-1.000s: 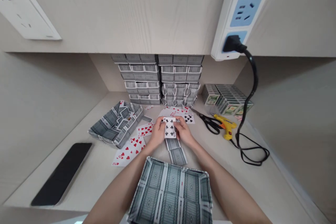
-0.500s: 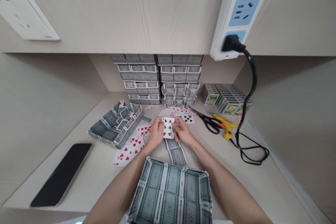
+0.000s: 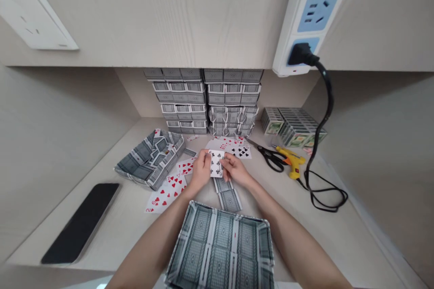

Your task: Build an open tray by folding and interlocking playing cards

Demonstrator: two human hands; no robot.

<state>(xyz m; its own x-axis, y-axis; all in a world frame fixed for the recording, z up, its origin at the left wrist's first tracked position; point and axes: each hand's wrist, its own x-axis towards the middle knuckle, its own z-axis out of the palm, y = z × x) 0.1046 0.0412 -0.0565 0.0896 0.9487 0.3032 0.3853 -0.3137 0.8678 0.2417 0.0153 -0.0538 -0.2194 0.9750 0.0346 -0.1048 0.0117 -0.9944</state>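
Note:
Between my two hands is a playing card (image 3: 216, 165), a six of clubs, face up. My left hand (image 3: 202, 169) pinches its left edge, thumb on the face. The fingers of my right hand (image 3: 234, 168) close on its right edge. Just below the hands, face-down cards (image 3: 228, 198) with grey patterned backs lie on the table. Heart cards (image 3: 167, 194) are spread to the left of my left hand, and a club card (image 3: 241, 151) lies beyond my right hand. Nearest me, between my forearms, stands an open box made of cards (image 3: 220, 244).
A second card box (image 3: 152, 158) holding loose cards is at the left, with a black phone (image 3: 81, 223) nearer. Stacked card boxes (image 3: 205, 101) stand behind. Scissors (image 3: 271, 158), a yellow glue gun (image 3: 294, 162) with its black cord, and packed card decks (image 3: 291, 126) are at the right.
My right thumb and fingers have shifted slightly left over the card's right edge. Both hands still hold the card in nearly the same place.

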